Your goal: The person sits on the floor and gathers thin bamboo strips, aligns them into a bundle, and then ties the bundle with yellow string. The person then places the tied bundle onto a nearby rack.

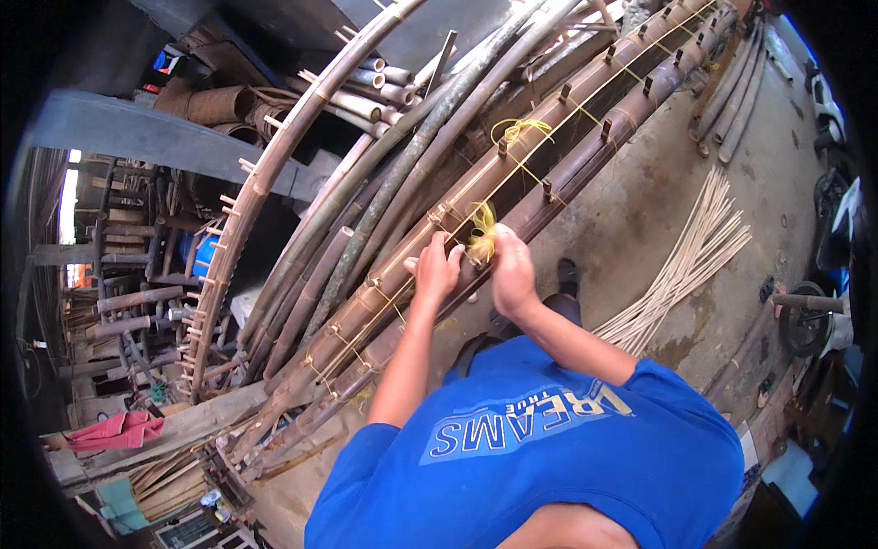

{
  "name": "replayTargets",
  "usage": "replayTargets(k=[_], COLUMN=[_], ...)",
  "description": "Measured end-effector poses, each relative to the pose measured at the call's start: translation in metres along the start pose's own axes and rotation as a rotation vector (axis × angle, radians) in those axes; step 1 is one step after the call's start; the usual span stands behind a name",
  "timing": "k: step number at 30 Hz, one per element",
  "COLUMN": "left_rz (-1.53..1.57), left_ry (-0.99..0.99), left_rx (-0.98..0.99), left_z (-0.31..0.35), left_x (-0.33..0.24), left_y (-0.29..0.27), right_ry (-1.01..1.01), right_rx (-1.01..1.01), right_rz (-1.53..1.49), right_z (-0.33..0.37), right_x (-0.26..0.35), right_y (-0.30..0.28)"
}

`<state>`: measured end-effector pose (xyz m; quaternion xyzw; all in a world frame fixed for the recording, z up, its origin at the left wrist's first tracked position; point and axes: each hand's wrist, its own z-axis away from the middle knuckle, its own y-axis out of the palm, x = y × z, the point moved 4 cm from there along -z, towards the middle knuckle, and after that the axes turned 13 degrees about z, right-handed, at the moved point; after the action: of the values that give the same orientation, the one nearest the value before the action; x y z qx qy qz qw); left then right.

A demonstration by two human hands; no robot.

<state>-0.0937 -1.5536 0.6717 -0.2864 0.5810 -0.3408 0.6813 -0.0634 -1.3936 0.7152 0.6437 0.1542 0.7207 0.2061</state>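
Two long brown bamboo poles lie side by side, the far pole point(468, 190) and the near pole point(572, 181). Short wooden pegs point(564, 92) stick up from them, and yellow cord point(523, 169) runs along and across between them. My right hand point(514, 274) is closed at a loose bundle of yellow cord point(482, 231), beside the near pole. Just left of it, my left hand point(439, 272) rests over the far pole with its fingers curled; what they hold is hidden. Another coil of yellow cord point(519, 131) hangs on the far pole farther up.
A curved pegged bamboo pole point(240, 206) rises at the left. Bamboo poles point(402, 151) are stacked beyond the work. Thin pale sticks point(681, 261) lie on the concrete floor at the right, near a motorbike wheel point(805, 316). A pink cloth point(114, 430) hangs over a ledge.
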Motion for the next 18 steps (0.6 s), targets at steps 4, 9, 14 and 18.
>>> replayTargets(k=[4, 9, 14, 18], left_rz=[0.384, 0.167, 0.296, 0.202], left_ry=[0.080, -0.075, -0.063, -0.056], left_rx=[-0.170, -0.088, -0.109, -0.167], left_z=[-0.011, -0.023, -0.021, -0.011], left_x=[0.021, 0.008, 0.020, 0.004], left_y=[0.031, 0.019, 0.014, 0.002], right_ry=[-0.691, -0.563, -0.073, -0.163], right_rx=[0.683, 0.699, 0.940, 1.357], right_rz=[0.945, 2.172, 0.956, 1.071], right_z=[0.004, -0.130, -0.144, -0.013], right_x=[0.043, -0.013, 0.003, 0.022], right_y=[0.128, 0.104, 0.087, 0.019])
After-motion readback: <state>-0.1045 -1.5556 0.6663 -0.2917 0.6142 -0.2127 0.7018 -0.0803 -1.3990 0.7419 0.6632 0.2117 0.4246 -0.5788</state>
